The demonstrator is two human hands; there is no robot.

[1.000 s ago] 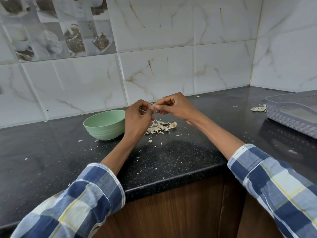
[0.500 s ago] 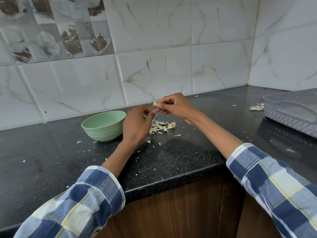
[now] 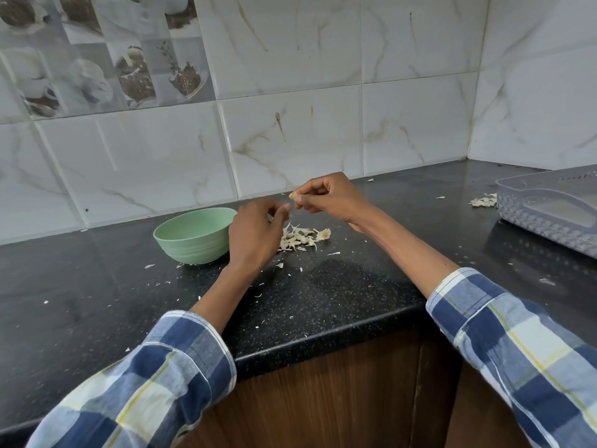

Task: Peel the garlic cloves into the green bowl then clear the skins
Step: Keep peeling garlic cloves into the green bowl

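The right hand [image 3: 326, 197] pinches a garlic clove [image 3: 292, 195] above the skins [image 3: 300, 238], which lie just right of the green bowl [image 3: 193, 236] on the table [image 3: 323, 295]. The left hand [image 3: 255, 232], fingers curled, appears to grip nothing. Strip all remaining skin over the pile; release the clove only above the bowl.

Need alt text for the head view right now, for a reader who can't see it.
A person's right hand pinches a garlic clove above a black counter, the left hand just below it with fingers curled. A green bowl sits left of a pile of skins; a grey basket stands far right.
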